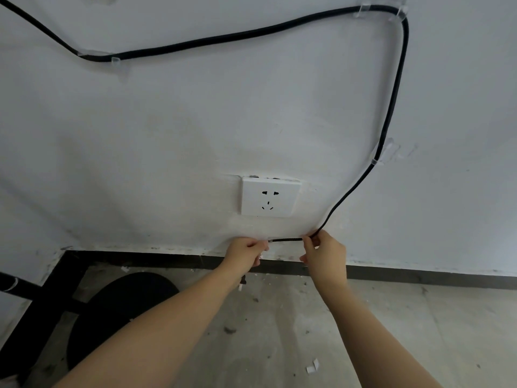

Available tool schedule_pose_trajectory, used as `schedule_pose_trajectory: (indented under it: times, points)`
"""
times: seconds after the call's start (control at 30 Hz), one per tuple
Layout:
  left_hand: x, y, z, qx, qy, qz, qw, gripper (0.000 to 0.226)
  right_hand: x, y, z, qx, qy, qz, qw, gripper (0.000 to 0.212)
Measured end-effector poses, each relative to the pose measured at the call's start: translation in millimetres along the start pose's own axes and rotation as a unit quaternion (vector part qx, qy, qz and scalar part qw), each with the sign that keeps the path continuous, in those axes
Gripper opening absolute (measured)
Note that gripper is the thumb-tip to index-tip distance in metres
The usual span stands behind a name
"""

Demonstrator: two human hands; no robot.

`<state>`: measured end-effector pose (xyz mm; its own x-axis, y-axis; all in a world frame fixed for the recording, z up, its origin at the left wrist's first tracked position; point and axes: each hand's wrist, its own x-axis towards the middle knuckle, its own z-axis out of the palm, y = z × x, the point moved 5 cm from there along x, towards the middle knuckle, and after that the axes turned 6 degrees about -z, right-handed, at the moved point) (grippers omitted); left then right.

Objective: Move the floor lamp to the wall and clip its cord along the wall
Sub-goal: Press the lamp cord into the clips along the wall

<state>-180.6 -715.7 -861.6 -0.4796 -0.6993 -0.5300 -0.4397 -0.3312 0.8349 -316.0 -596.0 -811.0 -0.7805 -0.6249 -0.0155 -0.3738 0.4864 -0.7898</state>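
A black braided cord [398,79] runs across the white wall [167,130], held by clear clips at the upper left [115,61], the top right [366,8] and the right side [383,152]. It drops past a white socket [270,196] to a short level stretch just above the baseboard. My left hand [244,252] pinches that stretch at its left end, and my right hand [324,254] pinches it at its right end, both against the wall. The lamp's round black base [120,312] sits on the floor at lower left.
A black pole [16,287] crosses the lower left corner. A dark baseboard [419,273] lines the foot of the wall. The concrete floor [307,331] carries dust, debris and small white paper scraps [312,367].
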Motion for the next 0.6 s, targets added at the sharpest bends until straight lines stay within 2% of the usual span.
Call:
schedule_pose_trajectory:
  times: [0.17,0.3,0.47,0.6]
  points:
    - [-5.2,5.1,-5.8,0.018,-0.015,0.014,1.0,0.019,-1.5,2.5,2.1,-0.006,0.014,0.0,1.0,0.02]
    - [-5.8,5.6,-4.2,0.023,0.004,0.017,1.0,0.019,-1.0,10.1,-6.4,-0.001,0.036,0.019,0.999,0.016]
    - [-3.1,3.7,-0.3,-0.008,0.013,0.001,1.0,0.014,-2.8,19.2,5.8,0.076,0.036,0.116,0.99,0.015]
    - [-2.1,1.4,-3.7,-0.054,0.004,-0.01,0.998,0.021,-1.5,23.0,15.5,0.107,0.033,0.155,0.982,0.019]
